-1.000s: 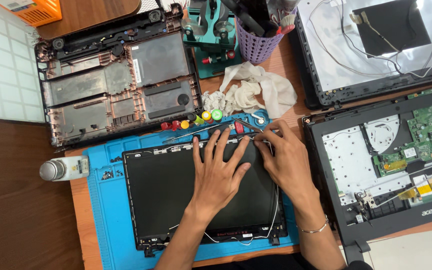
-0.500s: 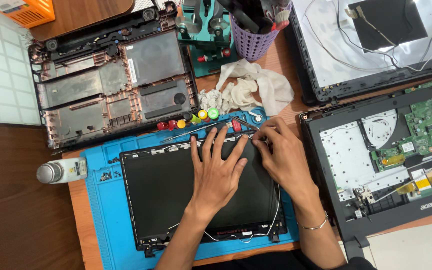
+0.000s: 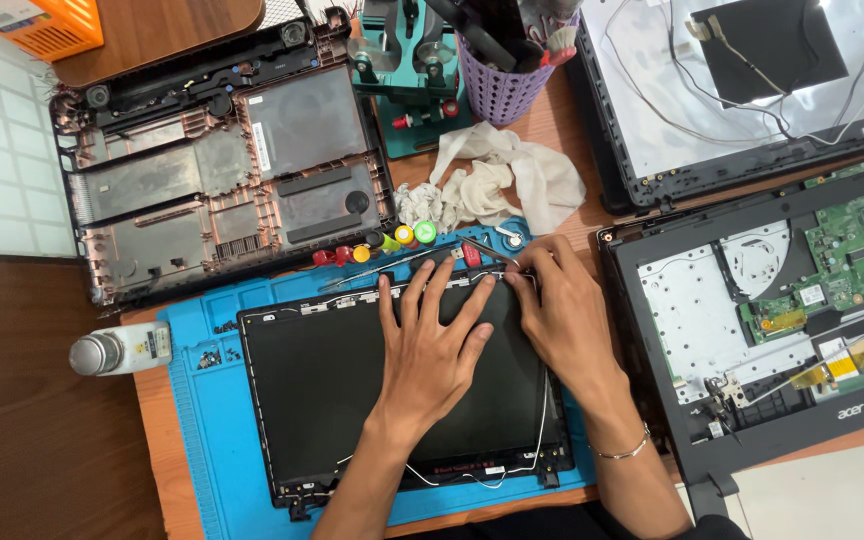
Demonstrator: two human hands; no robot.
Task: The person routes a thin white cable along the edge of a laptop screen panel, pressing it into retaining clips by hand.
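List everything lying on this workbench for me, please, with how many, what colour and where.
Screen panel: one, black, on the blue mat, under both hands.
Work mat: one, blue, centre front.
Laptop bottom case: one, dark with brownish ribs, upper left.
Laptop lid shell: one, grey inside with loose wires, upper right.
Laptop base with green circuit board: one, black, right.
Cloth: one, white, crumpled, above the mat.
Tool cup: one, purple, top centre.
Bottle: one, white with grey cap, lying left of the mat.
Basket: one, orange, top left corner.
Tweezers: one, metal, at the right fingertips.
Left hand: flat on the panel.
Right hand: at the panel's top edge, holding the tweezers.
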